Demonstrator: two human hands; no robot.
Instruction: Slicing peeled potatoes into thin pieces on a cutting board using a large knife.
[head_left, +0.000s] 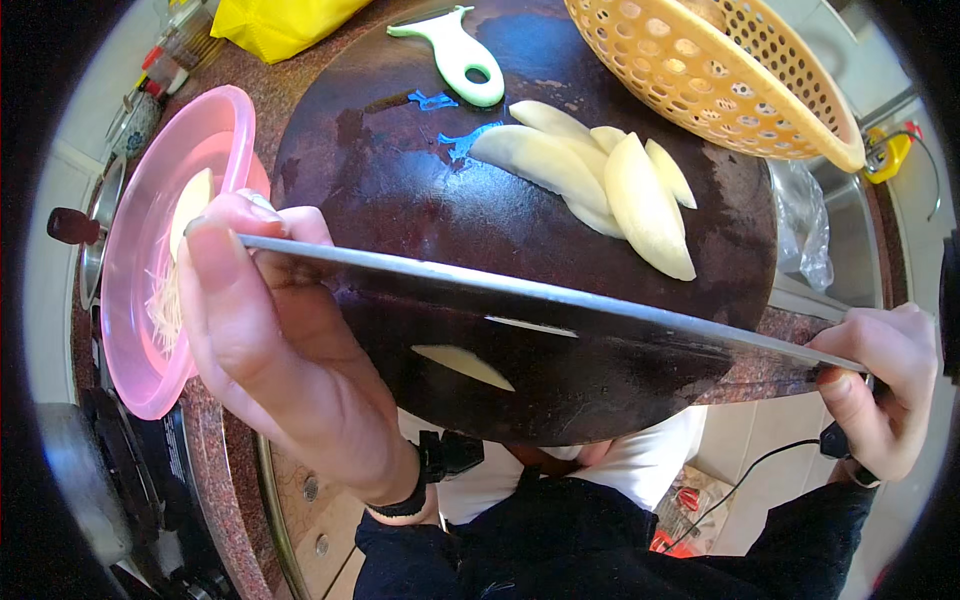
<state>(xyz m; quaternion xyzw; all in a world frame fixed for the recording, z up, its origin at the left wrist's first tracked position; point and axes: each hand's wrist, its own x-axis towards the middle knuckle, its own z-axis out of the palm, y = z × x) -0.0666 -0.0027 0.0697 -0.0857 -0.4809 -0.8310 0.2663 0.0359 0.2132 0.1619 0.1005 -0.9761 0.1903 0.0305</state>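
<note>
My right hand (881, 390) is closed at the handle end of a wide kitchen knife (525, 285); the handle itself is mostly hidden. At the other end, my left hand (277, 352) pinches the blade tip between thumb and fingers, beside a pink plastic bowl (127, 300). The blade spans above a round, dark cutting board (360, 172). Several pale peeled slices (645, 210), seemingly potato, lie overlapped on the board beyond the knife. One pale slice (463, 366) and a thin sliver (531, 326) show below the blade's upper edge; whether they rest on the board I cannot tell.
Inside the bowl are thin pale shreds (165, 307) and a larger piece (191, 206). A light green peeler (465, 64) lies at the board's far side. An orange perforated basket (675, 67) overhangs its far right. A steel sink (855, 225) holds a clear plastic bag (806, 225).
</note>
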